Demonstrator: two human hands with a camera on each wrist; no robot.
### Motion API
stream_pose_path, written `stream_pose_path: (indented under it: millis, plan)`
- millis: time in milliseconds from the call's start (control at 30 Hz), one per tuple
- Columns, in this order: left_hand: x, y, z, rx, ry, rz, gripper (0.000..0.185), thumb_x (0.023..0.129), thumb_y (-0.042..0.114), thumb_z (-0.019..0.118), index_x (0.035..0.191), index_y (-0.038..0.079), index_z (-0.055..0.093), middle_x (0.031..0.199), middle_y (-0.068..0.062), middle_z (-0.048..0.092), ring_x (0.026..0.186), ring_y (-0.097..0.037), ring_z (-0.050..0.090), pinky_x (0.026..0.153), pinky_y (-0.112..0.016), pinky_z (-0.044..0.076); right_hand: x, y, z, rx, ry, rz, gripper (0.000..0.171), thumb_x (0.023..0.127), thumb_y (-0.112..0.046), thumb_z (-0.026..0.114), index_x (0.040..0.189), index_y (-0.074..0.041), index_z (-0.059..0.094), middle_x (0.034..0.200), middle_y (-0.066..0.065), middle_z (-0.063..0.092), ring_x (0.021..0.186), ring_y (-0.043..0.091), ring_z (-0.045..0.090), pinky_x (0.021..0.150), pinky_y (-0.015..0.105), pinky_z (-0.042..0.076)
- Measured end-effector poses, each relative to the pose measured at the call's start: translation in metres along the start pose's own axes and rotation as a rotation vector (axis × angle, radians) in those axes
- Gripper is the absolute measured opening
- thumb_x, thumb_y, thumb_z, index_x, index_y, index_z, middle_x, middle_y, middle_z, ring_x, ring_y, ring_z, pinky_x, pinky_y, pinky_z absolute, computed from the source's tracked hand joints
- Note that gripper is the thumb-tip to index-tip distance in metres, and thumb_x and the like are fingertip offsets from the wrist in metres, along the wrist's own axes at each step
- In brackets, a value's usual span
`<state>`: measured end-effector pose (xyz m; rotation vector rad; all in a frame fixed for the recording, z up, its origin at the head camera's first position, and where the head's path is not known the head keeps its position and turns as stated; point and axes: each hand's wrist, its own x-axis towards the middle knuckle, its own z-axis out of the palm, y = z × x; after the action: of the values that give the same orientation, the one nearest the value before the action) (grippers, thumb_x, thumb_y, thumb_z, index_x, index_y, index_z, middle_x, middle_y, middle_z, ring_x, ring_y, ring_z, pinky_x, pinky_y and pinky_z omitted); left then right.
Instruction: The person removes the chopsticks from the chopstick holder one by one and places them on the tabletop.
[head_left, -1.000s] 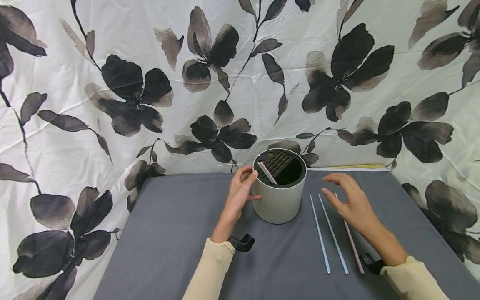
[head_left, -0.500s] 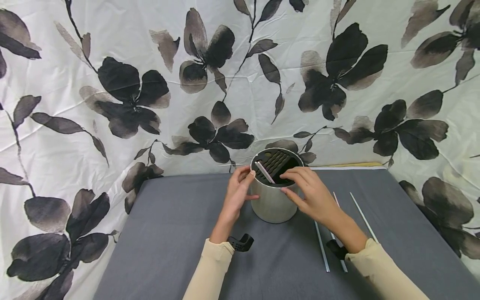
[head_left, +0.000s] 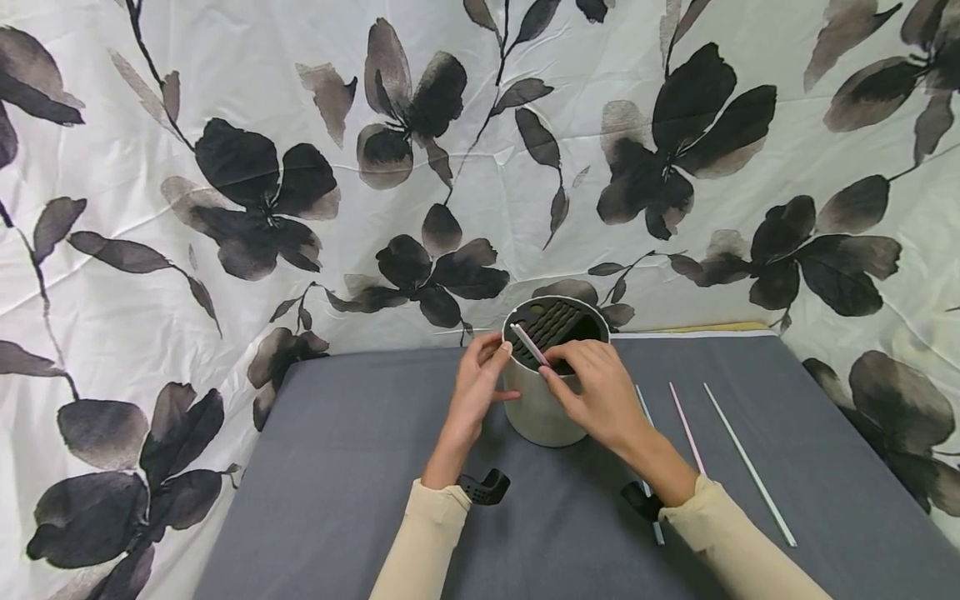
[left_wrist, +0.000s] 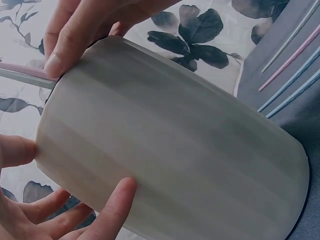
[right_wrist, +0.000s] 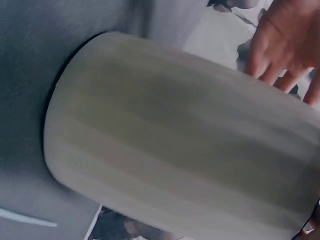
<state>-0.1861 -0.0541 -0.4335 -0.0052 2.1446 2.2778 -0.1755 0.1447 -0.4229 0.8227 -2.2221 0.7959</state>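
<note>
Ribbed pale grey-green cylinder (right_wrist: 180,145) fills most of the right wrist view, lying diagonally across it, image soft and blurred. Its rounded base edge meets a dark grey cloth (right_wrist: 30,60) at the left. Fingers of a hand (right_wrist: 287,47) rest against the cylinder's upper edge at top right, tips pointing down. A thin pale stick (right_wrist: 22,216) lies on the cloth at bottom left.
</note>
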Motion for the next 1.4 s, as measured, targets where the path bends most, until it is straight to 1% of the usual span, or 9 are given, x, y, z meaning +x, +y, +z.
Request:
stream_pose_path:
  millis: [200, 433, 600, 800, 967, 1100, 1233, 1300, 1400]
  plan:
    - [0.000, 0.002, 0.000, 0.000, 0.004, 0.017, 0.048, 0.105, 0.034, 0.063, 0.147, 0.012, 0.054, 0.150, -0.014, 0.057, 0.139, -0.030, 0.054, 0.073, -0.048, 0.069, 0.005, -0.005, 0.000, 0.040, 0.019, 0.070, 0.014, 0.091, -0.013, 0.081, 0.103, -0.012, 0.073, 0.096, 0.002, 0.075, 0.095, 0.023, 0.067, 0.097, 0.049, 0.049]
    - [-0.001, 0.003, 0.000, 0.002, 0.005, 0.009, 0.049, 0.104, 0.035, 0.064, 0.147, 0.013, 0.054, 0.150, -0.013, 0.057, 0.140, -0.029, 0.054, 0.072, -0.046, 0.069, 0.003, -0.005, 0.000, 0.059, 0.062, 0.082, 0.013, 0.092, -0.010, 0.080, 0.103, -0.008, 0.074, 0.097, 0.005, 0.076, 0.094, 0.027, 0.069, 0.095, 0.049, 0.051]
    - [-0.001, 0.002, 0.001, 0.005, 0.013, 0.014, 0.049, 0.104, 0.035, 0.064, 0.146, 0.013, 0.055, 0.149, -0.013, 0.057, 0.139, -0.029, 0.055, 0.070, -0.045, 0.069, 0.003, -0.005, -0.002, 0.094, 0.131, 0.075, 0.013, 0.093, -0.006, 0.077, 0.106, -0.007, 0.074, 0.097, 0.005, 0.075, 0.093, 0.025, 0.070, 0.085, 0.041, 0.054]
    - [-0.001, 0.001, 0.002, -0.003, 0.013, 0.009, 0.050, 0.104, 0.036, 0.064, 0.146, 0.011, 0.054, 0.150, -0.014, 0.057, 0.140, -0.030, 0.054, 0.070, -0.044, 0.069, 0.004, -0.005, -0.004, 0.173, 0.306, 0.043, 0.022, 0.090, 0.008, 0.074, 0.111, 0.000, 0.072, 0.095, 0.006, 0.074, 0.080, 0.018, 0.070, 0.073, 0.020, 0.054]
    - [-0.003, 0.002, 0.002, -0.004, 0.013, -0.002, 0.049, 0.104, 0.034, 0.064, 0.146, 0.012, 0.054, 0.151, -0.012, 0.057, 0.140, -0.029, 0.055, 0.070, -0.044, 0.069, 0.007, -0.006, -0.004, 0.236, 0.484, 0.025, 0.027, 0.088, 0.018, 0.070, 0.114, 0.009, 0.069, 0.096, 0.015, 0.074, 0.079, 0.020, 0.070, 0.079, 0.008, 0.053]
    - [-0.003, 0.002, 0.003, -0.004, 0.019, -0.005, 0.049, 0.104, 0.035, 0.063, 0.146, 0.013, 0.054, 0.151, -0.012, 0.056, 0.140, -0.028, 0.054, 0.069, -0.043, 0.069, 0.009, -0.007, -0.005, 0.313, 0.592, 0.020, 0.025, 0.088, 0.018, 0.068, 0.112, 0.014, 0.066, 0.098, 0.025, 0.072, 0.087, 0.015, 0.072, 0.086, 0.008, 0.056]
    - [-0.002, 0.003, 0.002, -0.006, 0.019, -0.006, 0.049, 0.104, 0.035, 0.063, 0.146, 0.012, 0.054, 0.151, -0.012, 0.056, 0.141, -0.028, 0.054, 0.069, -0.043, 0.069, 0.013, -0.009, -0.007, 0.400, 0.696, 0.007, 0.018, 0.096, 0.010, 0.066, 0.111, 0.020, 0.061, 0.095, 0.032, 0.066, 0.089, 0.007, 0.073, 0.084, 0.011, 0.059]
    - [-0.002, 0.002, 0.002, -0.006, 0.020, -0.009, 0.049, 0.104, 0.035, 0.063, 0.147, 0.013, 0.054, 0.151, -0.012, 0.056, 0.141, -0.028, 0.054, 0.070, -0.043, 0.069, 0.015, -0.011, -0.009, 0.426, 0.752, 0.009, 0.021, 0.099, 0.006, 0.064, 0.110, 0.022, 0.058, 0.094, 0.033, 0.064, 0.088, 0.004, 0.073, 0.082, 0.012, 0.060]
    - [-0.002, 0.001, 0.001, -0.004, 0.020, -0.010, 0.050, 0.104, 0.035, 0.063, 0.147, 0.012, 0.054, 0.152, -0.012, 0.056, 0.141, -0.029, 0.054, 0.071, -0.043, 0.069, 0.019, -0.013, -0.017, 0.482, 0.839, 0.043, 0.025, 0.101, 0.003, 0.062, 0.110, 0.025, 0.054, 0.094, 0.026, 0.067, 0.084, 0.006, 0.074, 0.078, 0.015, 0.062]
